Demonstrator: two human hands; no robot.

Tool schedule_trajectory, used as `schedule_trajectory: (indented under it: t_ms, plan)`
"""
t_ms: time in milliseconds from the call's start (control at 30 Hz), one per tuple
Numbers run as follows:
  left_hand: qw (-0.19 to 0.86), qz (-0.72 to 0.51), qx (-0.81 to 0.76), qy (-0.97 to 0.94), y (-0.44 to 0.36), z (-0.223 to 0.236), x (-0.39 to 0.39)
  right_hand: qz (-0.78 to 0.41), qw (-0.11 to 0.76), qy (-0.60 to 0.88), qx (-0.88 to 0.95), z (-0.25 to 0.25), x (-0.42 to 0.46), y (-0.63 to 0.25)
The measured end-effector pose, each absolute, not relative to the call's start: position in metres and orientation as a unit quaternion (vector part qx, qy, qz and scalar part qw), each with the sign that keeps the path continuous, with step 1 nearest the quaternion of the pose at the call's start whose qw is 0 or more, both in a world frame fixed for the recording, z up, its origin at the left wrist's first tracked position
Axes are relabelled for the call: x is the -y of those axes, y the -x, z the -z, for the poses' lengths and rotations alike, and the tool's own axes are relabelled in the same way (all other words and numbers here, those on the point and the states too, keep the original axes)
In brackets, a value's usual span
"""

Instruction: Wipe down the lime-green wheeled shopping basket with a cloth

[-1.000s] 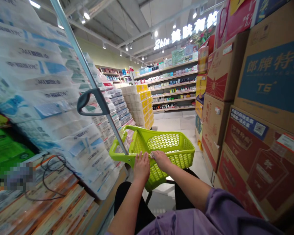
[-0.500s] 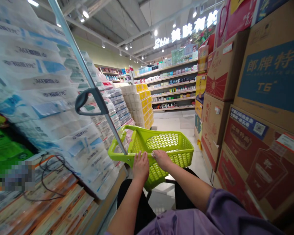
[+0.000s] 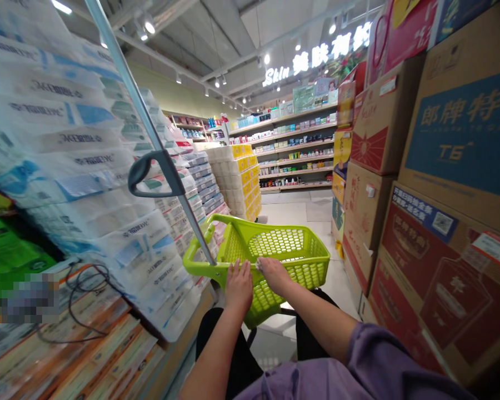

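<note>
A lime-green shopping cart (image 3: 229,318) with mesh walls stands right in front of me, with nothing visible inside its basket. My left hand (image 3: 239,284) lies on the near rim, its fingers stretched out flat against the plastic. Close beside it, my right hand (image 3: 274,274) is closed at the same rim. A bit of a small white wipe (image 3: 258,265) shows at its fingertips. A metal pole (image 3: 145,123) with a dark grey loop handle (image 3: 160,173) slants up past the cart's left end.
Tall stacks of wrapped tissue packs (image 3: 83,161) line the left side. Printed cartons (image 3: 450,233) are piled on the right. Yellow-and-white packs (image 3: 235,180) stand ahead, before product shelves (image 3: 295,147). At lower left, a black cable (image 3: 73,308) lies over flat boxes.
The view has shifted very slightly. Both hands stay on the cart's near rim, almost where they were.
</note>
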State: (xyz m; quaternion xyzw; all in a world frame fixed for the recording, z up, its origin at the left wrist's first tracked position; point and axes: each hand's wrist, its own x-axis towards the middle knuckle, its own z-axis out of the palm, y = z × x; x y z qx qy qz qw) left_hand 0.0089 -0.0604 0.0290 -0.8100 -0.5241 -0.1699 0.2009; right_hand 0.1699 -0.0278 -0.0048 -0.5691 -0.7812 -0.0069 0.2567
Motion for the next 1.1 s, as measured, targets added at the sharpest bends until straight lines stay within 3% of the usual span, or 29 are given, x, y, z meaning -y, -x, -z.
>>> schedule_trajectory:
  t_ms: [167, 300, 500, 900, 1100]
  plan:
    - [0.196, 0.167, 0.52, 0.814, -0.007, -0.029, 0.062, -0.008, 0.239, 0.568, 0.788, 0.014, 0.04, -0.225]
    - [0.189, 0.181, 0.525, 0.81, -0.009, -0.025, 0.063, -0.064, 0.271, 0.622, 0.732, 0.005, 0.039, -0.265]
    - [0.186, 0.192, 0.516, 0.814, -0.008, -0.026, 0.062, -0.089, 0.328, 0.634, 0.695, -0.027, 0.01, -0.22]
    - [0.19, 0.193, 0.516, 0.812, -0.01, -0.026, 0.062, -0.101, 0.317, 0.6, 0.727, -0.005, 0.027, -0.174]
    - [0.187, 0.19, 0.515, 0.815, -0.007, -0.022, 0.063, -0.108, 0.311, 0.586, 0.74, -0.005, 0.03, -0.194]
